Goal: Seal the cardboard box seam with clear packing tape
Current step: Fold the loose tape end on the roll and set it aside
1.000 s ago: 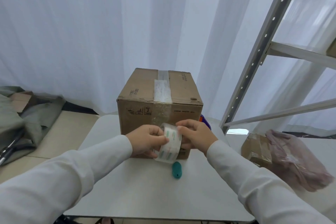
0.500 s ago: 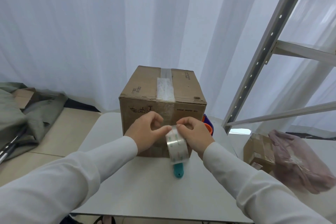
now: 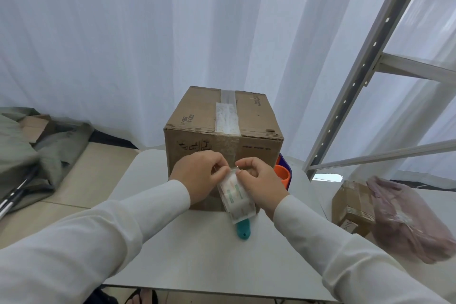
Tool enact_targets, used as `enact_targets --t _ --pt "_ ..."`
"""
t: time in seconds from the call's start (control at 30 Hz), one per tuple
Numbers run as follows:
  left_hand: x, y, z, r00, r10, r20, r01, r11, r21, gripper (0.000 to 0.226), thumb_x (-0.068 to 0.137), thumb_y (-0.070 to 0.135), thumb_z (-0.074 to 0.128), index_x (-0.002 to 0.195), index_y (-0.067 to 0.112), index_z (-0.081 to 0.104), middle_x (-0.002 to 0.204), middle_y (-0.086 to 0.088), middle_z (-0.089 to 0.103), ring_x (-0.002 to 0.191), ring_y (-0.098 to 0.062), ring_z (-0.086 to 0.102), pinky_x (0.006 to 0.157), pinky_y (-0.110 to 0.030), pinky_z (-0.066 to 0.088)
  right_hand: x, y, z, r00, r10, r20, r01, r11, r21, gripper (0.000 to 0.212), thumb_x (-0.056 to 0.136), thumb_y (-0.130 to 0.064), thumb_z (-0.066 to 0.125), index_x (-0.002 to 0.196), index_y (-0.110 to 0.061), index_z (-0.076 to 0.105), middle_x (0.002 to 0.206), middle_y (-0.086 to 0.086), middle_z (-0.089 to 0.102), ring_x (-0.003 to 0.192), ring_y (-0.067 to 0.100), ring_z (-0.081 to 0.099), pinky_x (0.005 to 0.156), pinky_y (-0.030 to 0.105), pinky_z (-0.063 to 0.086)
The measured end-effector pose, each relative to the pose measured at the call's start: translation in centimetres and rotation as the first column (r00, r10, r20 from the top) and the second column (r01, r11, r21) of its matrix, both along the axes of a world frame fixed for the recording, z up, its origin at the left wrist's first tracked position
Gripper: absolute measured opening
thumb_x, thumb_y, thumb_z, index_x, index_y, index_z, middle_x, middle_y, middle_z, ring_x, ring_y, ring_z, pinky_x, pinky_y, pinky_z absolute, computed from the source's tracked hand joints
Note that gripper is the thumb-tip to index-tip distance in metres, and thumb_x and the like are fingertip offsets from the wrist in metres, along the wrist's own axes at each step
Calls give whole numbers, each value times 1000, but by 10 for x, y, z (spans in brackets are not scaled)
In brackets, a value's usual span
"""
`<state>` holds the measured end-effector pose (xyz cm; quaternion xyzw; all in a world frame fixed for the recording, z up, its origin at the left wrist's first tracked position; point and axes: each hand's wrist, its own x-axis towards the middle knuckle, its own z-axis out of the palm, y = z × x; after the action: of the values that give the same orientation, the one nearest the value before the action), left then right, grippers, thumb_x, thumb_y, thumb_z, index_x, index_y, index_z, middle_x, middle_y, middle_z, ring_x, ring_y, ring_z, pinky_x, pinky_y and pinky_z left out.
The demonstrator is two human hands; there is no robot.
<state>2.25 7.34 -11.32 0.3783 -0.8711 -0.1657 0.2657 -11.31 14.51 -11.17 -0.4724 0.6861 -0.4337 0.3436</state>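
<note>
A brown cardboard box (image 3: 197, 118) stands on the white table (image 3: 197, 254), with a strip of clear tape (image 3: 227, 118) along its top seam and down its near face. In front of that face, my right hand (image 3: 261, 185) grips the roll of clear packing tape (image 3: 237, 197), which is tilted. My left hand (image 3: 199, 175) pinches the roll's top edge with thumb and fingers, right where the tape on the box ends. The lower part of the box's near face is hidden behind both hands.
A teal tool (image 3: 243, 229) lies on the table just below the roll. An orange and purple object (image 3: 282, 171) sits right of the box. A metal shelf frame (image 3: 357, 76) stands at the right, with a small carton (image 3: 352, 205) and a pink bag (image 3: 407, 217) beside it. Grey fabric (image 3: 24, 155) lies on the floor at left.
Both hands have risen a little along the box's near face with the roll. The roll has turned and tilted, and my left hand moved from its side to pinch its top edge.
</note>
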Motion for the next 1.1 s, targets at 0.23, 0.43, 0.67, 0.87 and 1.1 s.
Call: enact_targets --t 0.23,0.43,0.67,0.87,1.1 --pt "-2 -1 -2 999 -11 -50 18 990 138 31 90 39 52 115 23 62 105 5 60 93 -10 54 83 -29 49 1 0 1 994 23 -107 -28 999 -46 25 94 -24 51 118 -25 47 87 0 61 80 7 57 67 17 44" --pt "-2 1 -2 1000 -13 -20 15 996 90 20 89 35 55 101 27 69 98 8 63 88 -10 55 69 -21 43 0 -1 -4 992 14 -124 -17 1000 -26 26 93 -25 52 118 -25 47 83 -3 60 81 7 58 68 17 46" --pt "0 -3 -2 1000 -6 22 8 997 -75 17 90 31 52 92 24 68 88 9 60 83 -10 55 64 -20 38 3 0 -3 989 40 -144 -45 999 -31 25 93 -26 52 117 -27 46 83 -6 60 79 6 58 66 17 45" --pt "0 -7 0 974 -62 217 150 896 -418 12 66 27 59 58 19 62 56 5 62 48 -17 59 49 -29 43 5 -1 -3 988 46 -145 -46 999 4 26 92 -26 53 117 -26 45 84 -5 61 78 5 58 67 17 46" --pt "-7 0 -2 955 -54 291 137 952 -273 21 92 25 41 96 13 57 95 -4 64 81 -27 60 65 -30 39 0 -5 -4 987 14 -158 2 995 98 26 91 -30 55 115 -28 48 97 1 65 88 14 61 83 32 51"
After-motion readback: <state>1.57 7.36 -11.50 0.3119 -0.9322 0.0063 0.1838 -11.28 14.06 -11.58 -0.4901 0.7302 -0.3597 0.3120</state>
